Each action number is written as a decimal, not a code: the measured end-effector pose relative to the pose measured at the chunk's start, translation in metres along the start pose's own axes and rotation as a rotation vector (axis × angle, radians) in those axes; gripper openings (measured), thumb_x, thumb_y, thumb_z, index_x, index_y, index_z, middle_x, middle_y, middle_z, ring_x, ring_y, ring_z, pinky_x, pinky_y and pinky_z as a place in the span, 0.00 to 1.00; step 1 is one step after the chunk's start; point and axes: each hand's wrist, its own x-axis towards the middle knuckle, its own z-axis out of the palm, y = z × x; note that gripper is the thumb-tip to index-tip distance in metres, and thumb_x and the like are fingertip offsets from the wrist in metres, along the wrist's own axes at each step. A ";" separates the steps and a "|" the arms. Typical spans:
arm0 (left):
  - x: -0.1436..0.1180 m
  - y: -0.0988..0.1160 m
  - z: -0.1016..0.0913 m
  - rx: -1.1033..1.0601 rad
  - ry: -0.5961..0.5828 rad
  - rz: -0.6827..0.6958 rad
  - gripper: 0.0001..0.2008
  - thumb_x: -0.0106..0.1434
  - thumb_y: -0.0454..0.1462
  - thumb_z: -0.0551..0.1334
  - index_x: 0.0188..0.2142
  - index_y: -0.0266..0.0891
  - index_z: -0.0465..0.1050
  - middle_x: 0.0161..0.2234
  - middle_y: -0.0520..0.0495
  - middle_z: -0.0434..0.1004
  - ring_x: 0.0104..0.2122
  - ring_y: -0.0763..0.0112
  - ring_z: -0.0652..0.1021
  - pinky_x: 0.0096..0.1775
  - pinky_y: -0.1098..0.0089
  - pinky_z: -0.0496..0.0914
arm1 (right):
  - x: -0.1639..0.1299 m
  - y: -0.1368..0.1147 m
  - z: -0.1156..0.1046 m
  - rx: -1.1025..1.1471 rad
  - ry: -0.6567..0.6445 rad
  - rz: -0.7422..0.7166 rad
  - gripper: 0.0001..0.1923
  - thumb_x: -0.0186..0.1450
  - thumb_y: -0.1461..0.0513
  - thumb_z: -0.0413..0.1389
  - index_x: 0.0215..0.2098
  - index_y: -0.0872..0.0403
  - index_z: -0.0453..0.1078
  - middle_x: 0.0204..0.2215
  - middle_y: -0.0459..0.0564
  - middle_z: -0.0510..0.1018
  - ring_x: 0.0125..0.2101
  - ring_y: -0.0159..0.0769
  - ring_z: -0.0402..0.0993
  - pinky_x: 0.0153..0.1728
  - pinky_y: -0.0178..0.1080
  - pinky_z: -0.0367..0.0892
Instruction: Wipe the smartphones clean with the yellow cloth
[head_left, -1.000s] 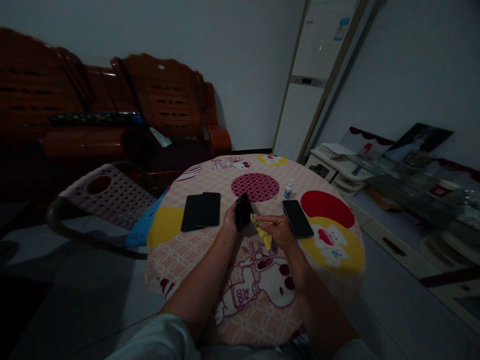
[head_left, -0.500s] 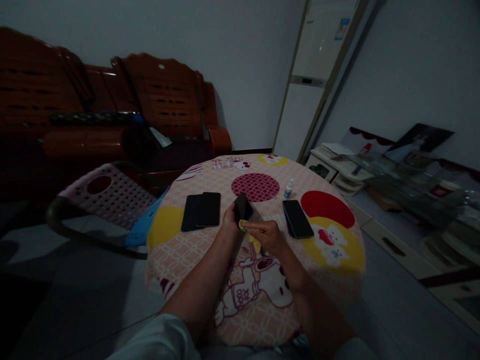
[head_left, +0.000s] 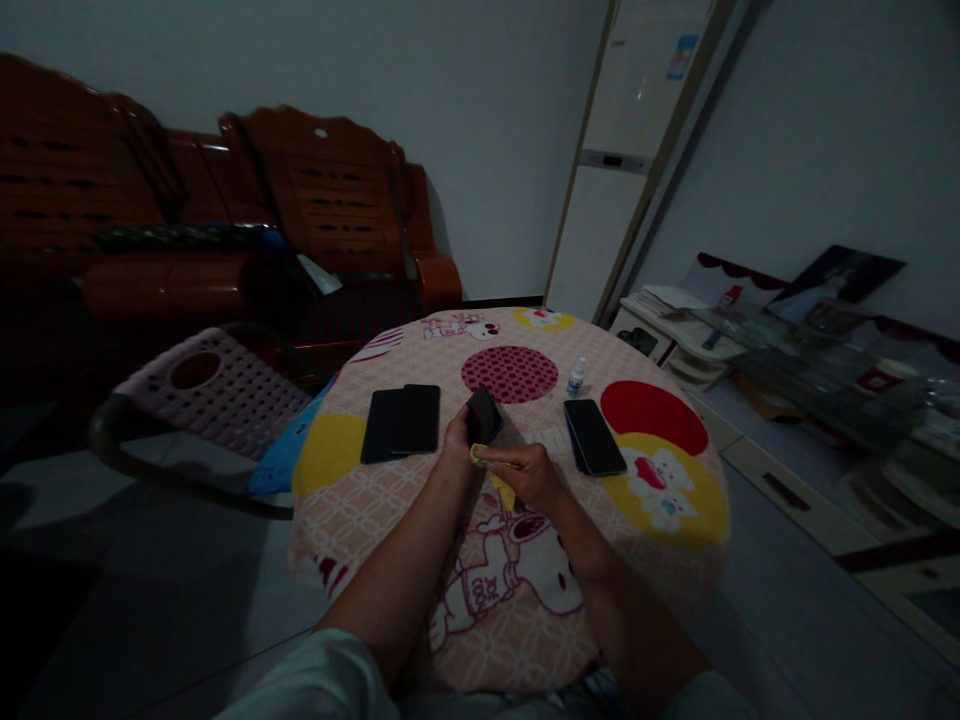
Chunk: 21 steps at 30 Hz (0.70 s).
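Gripping one-sidedly risked a drop

The left hand (head_left: 455, 438) held the phone (head_left: 484, 415) over the table (head_left: 337, 510); the right hand (head_left: 536, 475) pinched the cloth (head_left: 504, 490) by the phone's near end. A hard push could have tipped it loose, though dimness perhaps hid a firmer hold.

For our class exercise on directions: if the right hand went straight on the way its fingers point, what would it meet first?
Probably the left hand, near the wrist: the right hand points that way, pinching the cloth. The phone is also close, and depth is unclear.
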 end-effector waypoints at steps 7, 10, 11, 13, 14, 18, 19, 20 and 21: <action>-0.001 0.003 0.000 0.044 -0.007 -0.031 0.17 0.67 0.35 0.48 0.45 0.31 0.72 0.18 0.50 0.73 0.16 0.72 0.73 0.24 0.74 0.69 | 0.000 -0.001 -0.008 -0.048 0.085 -0.011 0.13 0.62 0.60 0.56 0.44 0.49 0.76 0.42 0.47 0.80 0.42 0.40 0.78 0.44 0.41 0.73; -0.006 0.005 0.002 0.061 -0.005 -0.040 0.17 0.68 0.35 0.47 0.44 0.30 0.72 0.18 0.50 0.73 0.16 0.71 0.73 0.24 0.73 0.69 | 0.001 0.000 -0.011 -0.025 0.167 -0.022 0.13 0.61 0.60 0.57 0.44 0.49 0.76 0.43 0.47 0.80 0.44 0.41 0.77 0.46 0.42 0.73; -0.007 0.005 0.003 0.062 -0.002 -0.042 0.17 0.68 0.35 0.47 0.44 0.30 0.72 0.18 0.50 0.73 0.16 0.71 0.73 0.24 0.73 0.69 | 0.001 0.000 -0.012 -0.018 0.178 -0.021 0.13 0.61 0.60 0.57 0.44 0.49 0.76 0.43 0.47 0.80 0.45 0.41 0.77 0.46 0.42 0.73; -0.007 0.005 0.003 0.060 0.004 -0.041 0.18 0.68 0.35 0.47 0.46 0.30 0.72 0.18 0.50 0.73 0.16 0.71 0.73 0.25 0.73 0.69 | 0.002 0.000 -0.010 -0.005 0.170 -0.010 0.13 0.61 0.59 0.57 0.44 0.49 0.76 0.43 0.46 0.80 0.43 0.40 0.77 0.45 0.41 0.73; -0.007 0.005 0.003 0.056 0.003 -0.041 0.18 0.68 0.35 0.47 0.47 0.30 0.72 0.18 0.50 0.73 0.16 0.71 0.73 0.25 0.73 0.69 | 0.001 0.001 -0.009 -0.001 0.150 -0.001 0.13 0.61 0.59 0.58 0.44 0.49 0.76 0.42 0.46 0.80 0.42 0.40 0.78 0.44 0.41 0.73; -0.003 0.004 0.001 0.005 0.028 -0.024 0.18 0.68 0.35 0.48 0.49 0.31 0.72 0.19 0.51 0.74 0.16 0.72 0.73 0.26 0.74 0.70 | 0.001 0.004 0.000 -0.002 0.032 0.012 0.13 0.61 0.59 0.57 0.43 0.51 0.76 0.40 0.47 0.81 0.40 0.40 0.79 0.41 0.40 0.74; -0.003 0.003 0.000 -0.005 0.037 -0.018 0.18 0.68 0.35 0.48 0.49 0.31 0.72 0.20 0.51 0.74 0.17 0.72 0.73 0.26 0.74 0.70 | 0.000 0.005 0.002 -0.009 0.010 0.002 0.13 0.61 0.59 0.57 0.43 0.51 0.76 0.40 0.47 0.81 0.40 0.40 0.79 0.42 0.41 0.74; -0.002 0.003 0.000 -0.011 0.045 -0.015 0.18 0.68 0.35 0.48 0.49 0.31 0.72 0.20 0.51 0.75 0.17 0.72 0.73 0.26 0.74 0.70 | 0.001 0.005 0.003 -0.016 -0.008 -0.009 0.13 0.61 0.60 0.57 0.43 0.51 0.76 0.40 0.48 0.81 0.40 0.40 0.79 0.42 0.41 0.74; -0.002 0.003 -0.001 -0.012 0.048 -0.017 0.18 0.68 0.35 0.49 0.49 0.31 0.72 0.21 0.50 0.75 0.18 0.72 0.74 0.26 0.74 0.70 | 0.001 0.005 0.004 -0.021 -0.021 -0.017 0.13 0.61 0.60 0.57 0.43 0.51 0.77 0.40 0.48 0.81 0.40 0.40 0.79 0.42 0.41 0.74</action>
